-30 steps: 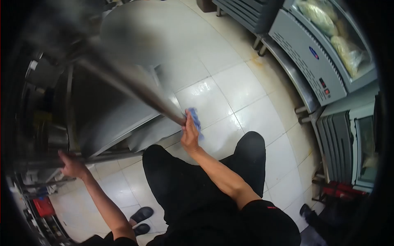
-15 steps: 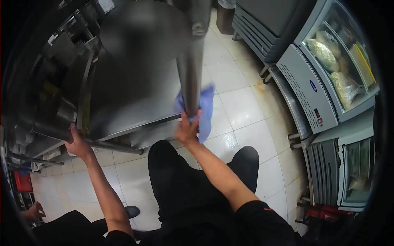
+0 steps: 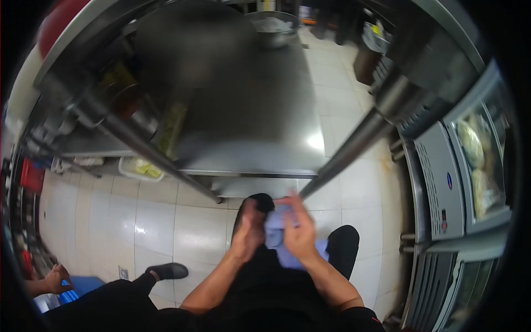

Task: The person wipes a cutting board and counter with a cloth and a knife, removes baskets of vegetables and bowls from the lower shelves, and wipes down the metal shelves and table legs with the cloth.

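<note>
My right hand (image 3: pixel 299 235) is in front of my lap, its fingers closed on a crumpled blue-purple cloth (image 3: pixel 296 259) that hangs below and beside it. Just left of the cloth is my left hand (image 3: pixel 247 235), raised, with blurred fingers that look stretched out and nothing visible in them. Beyond both hands stands a steel table with a lower shelf (image 3: pixel 249 127). Its metal legs (image 3: pixel 354 146) rise on either side, and neither hand touches them.
A metal bowl (image 3: pixel 274 36) sits far back on the shelf. A white basket (image 3: pixel 141 169) is at the left, low down. Glass-door fridges (image 3: pixel 442 177) line the right side. Another person's hand (image 3: pixel 55 279) and shoe (image 3: pixel 167 271) show at lower left. A brown bin (image 3: pixel 368 61) stands behind.
My right hand has come off the table leg with the cloth, back toward my lap. My left hand has let go of the left steel bar and moved right beside it. The view has shifted.
</note>
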`<state>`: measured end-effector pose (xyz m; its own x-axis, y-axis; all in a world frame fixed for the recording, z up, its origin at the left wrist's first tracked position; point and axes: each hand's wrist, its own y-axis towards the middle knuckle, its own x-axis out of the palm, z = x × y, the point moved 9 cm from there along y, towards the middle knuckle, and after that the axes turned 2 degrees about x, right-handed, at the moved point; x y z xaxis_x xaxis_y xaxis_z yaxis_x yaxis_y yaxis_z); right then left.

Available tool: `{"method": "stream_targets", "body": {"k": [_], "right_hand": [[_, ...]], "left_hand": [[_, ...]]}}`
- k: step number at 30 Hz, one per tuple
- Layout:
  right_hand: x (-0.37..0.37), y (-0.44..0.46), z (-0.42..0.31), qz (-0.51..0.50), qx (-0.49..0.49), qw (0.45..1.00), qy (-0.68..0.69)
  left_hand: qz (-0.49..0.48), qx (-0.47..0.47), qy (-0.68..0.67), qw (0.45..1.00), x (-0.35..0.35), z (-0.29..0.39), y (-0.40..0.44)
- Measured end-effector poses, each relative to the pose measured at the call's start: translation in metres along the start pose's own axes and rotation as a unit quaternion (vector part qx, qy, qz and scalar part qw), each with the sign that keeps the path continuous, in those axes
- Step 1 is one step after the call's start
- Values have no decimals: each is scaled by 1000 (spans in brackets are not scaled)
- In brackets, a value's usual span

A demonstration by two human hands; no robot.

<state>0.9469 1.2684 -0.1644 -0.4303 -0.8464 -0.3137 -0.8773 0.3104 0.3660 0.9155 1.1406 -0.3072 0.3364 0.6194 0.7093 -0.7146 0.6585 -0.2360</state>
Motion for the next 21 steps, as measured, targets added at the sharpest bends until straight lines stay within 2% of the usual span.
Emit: {"method": "stream_targets", "body": {"k": [1, 3, 4, 6, 7, 9, 10, 11, 12, 13, 14, 15, 18, 19, 20, 21], "right_hand": [[15, 10, -31, -84, -45, 995, -1], [8, 30, -92, -148, -144, 977, -58], [-22, 38, -105, -114, -193, 972, -73], [-114, 45, -102, 134, -267, 952, -58], [-149, 55, -97, 234, -270, 934, -23], [-153, 115, -106, 253, -252, 932, 51], [-142, 136, -90, 117, -200, 959, 161], [-128, 152, -70, -10, -107, 955, 275], [-114, 160, -50, -102, 2, 932, 349], [-112, 164, -56, -134, -37, 934, 328], [-111, 163, -61, -165, -72, 934, 309], [-110, 162, -61, -158, -57, 932, 320], [-102, 160, -67, -181, -54, 918, 348], [-103, 160, -69, -165, -50, 916, 363], [-103, 160, -68, -150, -39, 912, 380], [-104, 160, -70, -149, -41, 906, 394]], "left_hand": [[-16, -5, -104, 994, 22, 4, -4], [-58, 2, -252, 966, 64, 41, -14], [-53, 47, -258, 963, 69, 80, -18], [-19, 169, -246, 954, 64, 171, -35], [22, 251, -219, 943, 51, 217, -45], [147, 423, -72, 891, 15, 295, -62], [239, 525, 226, 785, -6, 325, -63], [305, 560, 498, 588, -12, 338, -57], [338, 526, 710, 324, 2, 332, -45], [360, 583, 633, 360, 31, 329, -43], [375, 602, 587, 391, 34, 321, -37], [390, 602, 540, 440, 22, 304, -29], [427, 540, 351, 635, -43, 229, 5], [428, 513, 307, 678, -48, 197, 20], [424, 493, 289, 702, -36, 166, 36], [414, 499, 300, 700, -6, 142, 47]]}}
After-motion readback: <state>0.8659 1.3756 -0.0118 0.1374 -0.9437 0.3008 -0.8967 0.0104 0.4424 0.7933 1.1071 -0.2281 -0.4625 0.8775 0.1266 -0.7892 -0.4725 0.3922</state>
